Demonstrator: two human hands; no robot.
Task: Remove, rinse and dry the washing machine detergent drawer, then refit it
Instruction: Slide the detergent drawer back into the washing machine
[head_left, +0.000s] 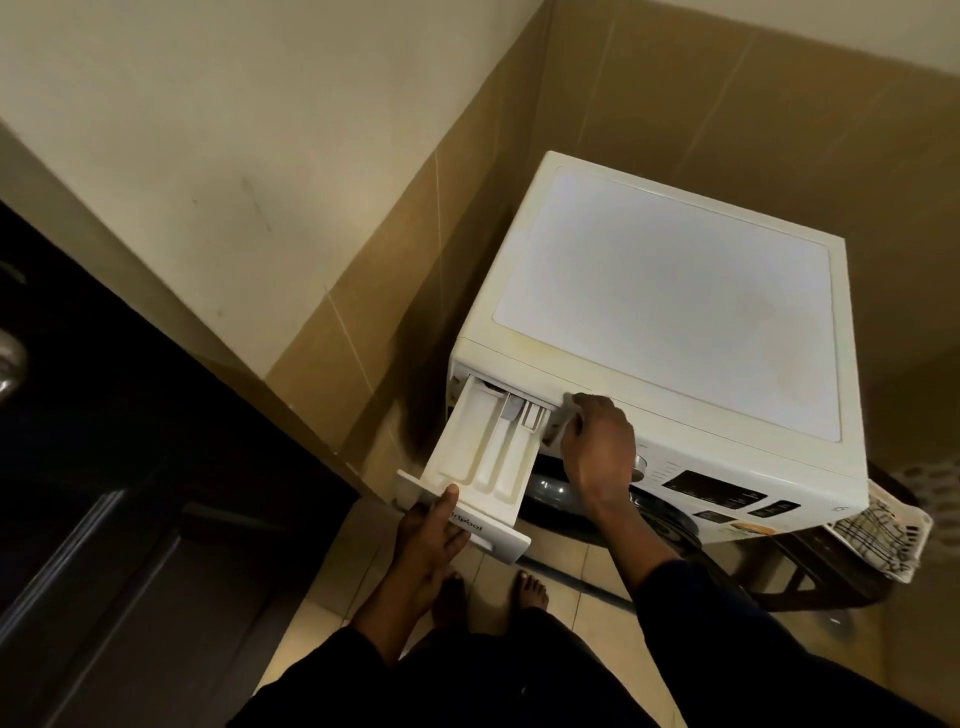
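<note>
Long black sleeves (691, 587), black clothing, bare feet (530, 590).

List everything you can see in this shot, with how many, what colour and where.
Washing machine: one, white, in the tiled corner, right of centre.
Detergent drawer: one, white, pulled far out of the machine's front left slot, rear end at the slot.
Control panel: one, dark, on the machine's front.
Checked cloth: one, white and dark, in a basket by the machine's right corner.
Dark door: one, left side.
Feet: two, bare, on the beige floor tiles.
Left hand: one, gripping the drawer's front panel.
Right hand: one, at the drawer's rear right, by the slot.
</note>
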